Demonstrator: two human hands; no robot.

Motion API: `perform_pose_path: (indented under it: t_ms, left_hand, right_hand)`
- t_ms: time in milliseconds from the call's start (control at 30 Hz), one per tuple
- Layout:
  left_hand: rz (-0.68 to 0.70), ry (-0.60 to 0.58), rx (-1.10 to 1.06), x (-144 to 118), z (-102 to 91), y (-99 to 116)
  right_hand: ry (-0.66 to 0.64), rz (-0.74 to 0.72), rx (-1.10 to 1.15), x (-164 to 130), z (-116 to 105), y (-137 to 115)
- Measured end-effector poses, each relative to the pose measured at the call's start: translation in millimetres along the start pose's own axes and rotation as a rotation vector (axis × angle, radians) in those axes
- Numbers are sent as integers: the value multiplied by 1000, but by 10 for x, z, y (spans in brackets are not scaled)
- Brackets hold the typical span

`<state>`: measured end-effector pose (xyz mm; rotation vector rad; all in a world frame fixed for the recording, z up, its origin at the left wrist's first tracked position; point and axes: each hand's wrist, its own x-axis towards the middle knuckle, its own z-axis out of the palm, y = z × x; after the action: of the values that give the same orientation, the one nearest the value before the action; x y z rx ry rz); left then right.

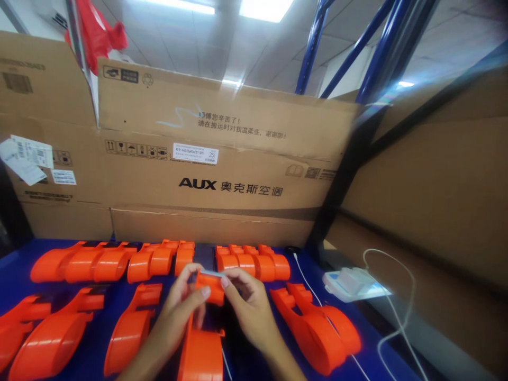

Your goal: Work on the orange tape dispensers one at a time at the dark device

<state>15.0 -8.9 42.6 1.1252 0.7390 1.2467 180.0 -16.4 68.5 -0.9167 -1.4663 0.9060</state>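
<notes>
- While both your hands meet low in the middle of the view, the orange piece [210, 291] sits directly between them, raised toward your fingertips.
- Your left hand [183, 298] grips that piece from its left side, the thumb lying across its front.
- Your right hand [246, 300] pinches at the upper right corner, thumb and fingers closed on the end of a thin grey strip [212, 273] along the top edge.
- Below your fingers, the piece runs down into a wide curved part, which hangs between your forearms; whether it touches the table [375, 330] you cannot tell from here.
- Beyond your hands, a row of similar orange parts [113, 264] stands along the back, in front of a cardboard box [238, 203].
- More of them lie left of your left forearm, and a pair [317, 330] lies to the right of your right hand, with a white cable [307, 283] passing near.
</notes>
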Motion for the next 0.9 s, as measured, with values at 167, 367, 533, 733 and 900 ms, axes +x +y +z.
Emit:
perform_pose_path:
  t_ms: [167,367,533,733,900]
  left_hand:
    - [3,-48,25,-18,28,17]
    - [20,-12,-2,-83,115,60]
    - [80,-33,6,-72,102,71]
    - [88,-2,3,-61,74,128]
    - [123,67,-31,-54,15,139]
  right_hand:
    - [2,11,82,19,-5,-44]
    - [52,-21,14,30,-42,-41]
    - [54,-17,4,47,-69,-29]
    - [110,-38,7,49,-100,-41]
    - [206,-37,-10,61,-212,-26]
